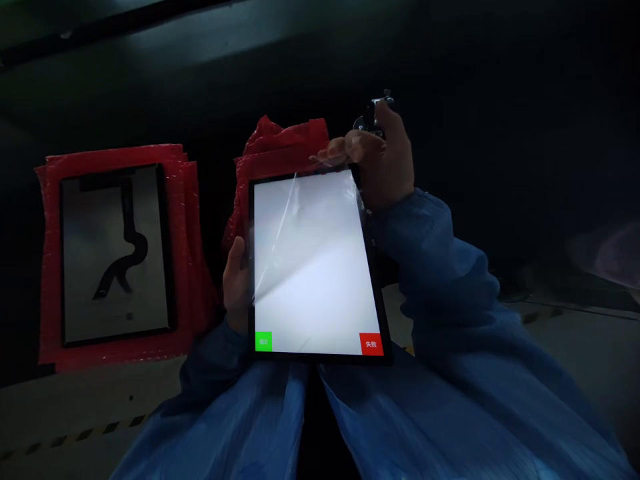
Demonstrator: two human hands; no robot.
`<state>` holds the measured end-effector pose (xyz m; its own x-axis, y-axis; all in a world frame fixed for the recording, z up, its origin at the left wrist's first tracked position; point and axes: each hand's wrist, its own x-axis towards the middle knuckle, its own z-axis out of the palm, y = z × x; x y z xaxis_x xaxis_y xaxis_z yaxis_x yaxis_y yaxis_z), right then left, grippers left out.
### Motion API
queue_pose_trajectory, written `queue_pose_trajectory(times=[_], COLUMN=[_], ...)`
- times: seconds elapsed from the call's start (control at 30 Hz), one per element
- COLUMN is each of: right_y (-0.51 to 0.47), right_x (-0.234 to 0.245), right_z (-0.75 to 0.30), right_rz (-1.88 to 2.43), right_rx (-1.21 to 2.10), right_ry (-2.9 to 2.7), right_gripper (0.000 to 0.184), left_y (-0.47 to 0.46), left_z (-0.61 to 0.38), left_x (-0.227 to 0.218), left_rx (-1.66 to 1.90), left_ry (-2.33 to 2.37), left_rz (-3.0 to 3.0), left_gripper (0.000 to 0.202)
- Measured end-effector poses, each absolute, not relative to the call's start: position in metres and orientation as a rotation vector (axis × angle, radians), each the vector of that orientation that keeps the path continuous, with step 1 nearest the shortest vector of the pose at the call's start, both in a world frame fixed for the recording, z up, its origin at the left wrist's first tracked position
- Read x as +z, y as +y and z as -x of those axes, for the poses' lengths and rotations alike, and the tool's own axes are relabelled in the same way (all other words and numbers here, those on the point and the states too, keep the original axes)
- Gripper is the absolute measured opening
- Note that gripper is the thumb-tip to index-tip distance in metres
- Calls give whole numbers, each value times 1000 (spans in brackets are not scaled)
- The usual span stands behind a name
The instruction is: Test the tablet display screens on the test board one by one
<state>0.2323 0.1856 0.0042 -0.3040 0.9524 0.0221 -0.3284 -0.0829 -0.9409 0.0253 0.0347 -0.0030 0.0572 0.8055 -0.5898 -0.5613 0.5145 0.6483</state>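
A tablet (315,267) with a bright white screen lies tilted before me, a green box at its lower left corner and a red one at its lower right. My left hand (236,283) grips its left edge, thumb along the side. Clear film (287,213) with creases and glare seems to cover part of the screen. At the upper right corner is my right hand (383,157), its fingers pointing left over the top edge and its thumb raised. Against the thumb and fingers is a small shiny metal piece (371,117); its kind is unclear in the dark.
To the left, a second tablet (115,260) showing a dark curved shape rests on red plastic wrap (187,267). More crumpled red wrap (285,141) lies behind the lit tablet. Yellow-and-black striped tape (85,433) marks the surface at lower left. Surroundings are very dark.
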Motion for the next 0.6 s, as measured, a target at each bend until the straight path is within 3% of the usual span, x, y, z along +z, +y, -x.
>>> queue_pose_trajectory(times=[0.13,0.23,0.27,0.33,0.37,0.4,0.53,0.6], right_y=[188,162,148,119,106,94,73,73], right_x=[13,33,39,46,46,44,32,32], right_z=[-239,-240,-239,-235,-232,-229,-222,-228], right_rz=[787,655,618,586,583,566,525,511], right_rx=[1180,730,638,619,594,563,359,316], right_ry=[-1143,-1614,-1888,-2373,-2486,-2559,-2465,-2333], right_gripper=[47,27,34,72,73,69,14,6], left_y=[35,36,36,36,36,36,35,34], left_z=[-29,-33,-34,-35,-35,-35,-34,-34], left_x=[-1,3,5,8,9,11,13,13], left_rx=[1066,1098,1108,1115,1115,1104,1012,977], left_ry=[1033,964,938,883,861,839,788,781], left_rz=[-190,-112,-94,-81,-81,-78,-38,-6], left_gripper=[46,47,49,52,54,56,70,72])
